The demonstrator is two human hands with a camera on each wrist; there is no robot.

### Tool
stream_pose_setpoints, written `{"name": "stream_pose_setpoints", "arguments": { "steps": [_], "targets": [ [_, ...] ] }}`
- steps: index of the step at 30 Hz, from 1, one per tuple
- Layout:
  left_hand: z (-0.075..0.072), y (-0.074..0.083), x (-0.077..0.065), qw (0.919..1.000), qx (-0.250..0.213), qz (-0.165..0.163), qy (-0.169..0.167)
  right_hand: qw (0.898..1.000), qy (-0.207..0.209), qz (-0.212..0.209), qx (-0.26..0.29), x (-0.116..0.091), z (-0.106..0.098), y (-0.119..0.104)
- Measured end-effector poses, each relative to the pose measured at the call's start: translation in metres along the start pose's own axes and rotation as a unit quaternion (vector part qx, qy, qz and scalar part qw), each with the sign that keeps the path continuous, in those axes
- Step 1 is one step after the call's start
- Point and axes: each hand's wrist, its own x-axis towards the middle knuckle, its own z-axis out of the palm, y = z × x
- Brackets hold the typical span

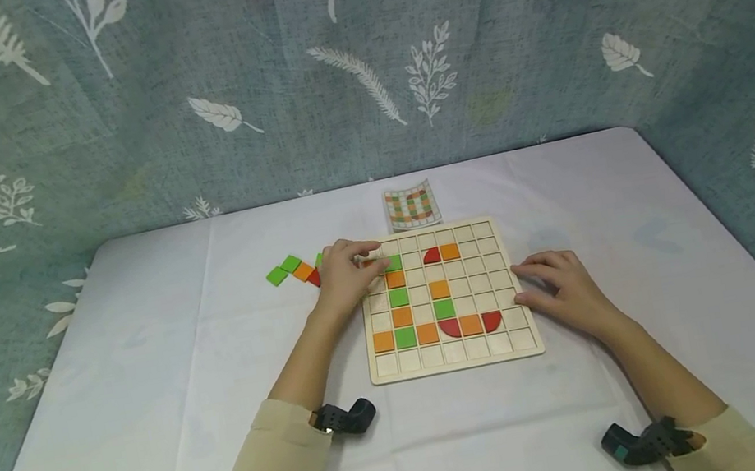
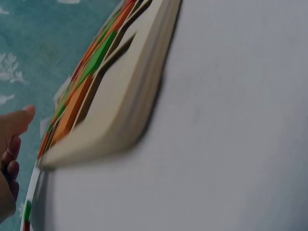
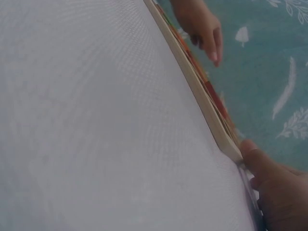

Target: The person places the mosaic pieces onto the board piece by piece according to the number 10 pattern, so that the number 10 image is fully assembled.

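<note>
While the right hand (image 1: pixel 559 292) touches the right edge of the gridded board (image 1: pixel 480 283) with parted, loosely bent fingers, the left hand (image 1: pixel 345 278) is over its far left part, thumb and forefinger apart with nothing between them. Orange, green and red pieces (image 1: pixel 402 317) fill some cells. Loose tiles (image 1: pixel 277 276) lie left of the board; a patterned card (image 1: pixel 412 206) is just beyond its far edge.
</note>
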Motion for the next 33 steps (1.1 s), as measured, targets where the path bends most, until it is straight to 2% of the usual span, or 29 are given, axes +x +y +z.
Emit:
{"name": "stream_pose_setpoints", "arguments": {
  "steps": [3,10,13,17,21,33],
  "targets": [
    [-0.012,-0.01,-0.003,0.9998,0.004,-0.015,0.013,1.0,0.001,-0.001,-0.002,0.0,0.0,0.0],
    [-0.039,-0.035,-0.011,0.9987,0.03,-0.02,0.037,1.0,0.0,-0.002,-0.004,-0.001,0.001,0.0],
    [-0.049,-0.043,-0.014,0.9983,0.038,-0.029,0.035,1.0,0.002,-0.002,-0.006,-0.001,0.001,0.0],
    [-0.06,-0.048,-0.017,0.997,0.059,-0.048,0.015,1.0,0.005,-0.005,-0.004,-0.001,-0.001,0.0],
    [-0.064,-0.052,-0.019,0.9949,0.078,-0.063,-0.003,1.0,0.005,-0.007,-0.001,0.0,-0.001,0.0],
    [-0.063,-0.052,-0.023,0.9918,0.113,-0.06,0.004,1.0,-0.003,-0.011,0.004,0.001,-0.002,0.0]
  ]
}}
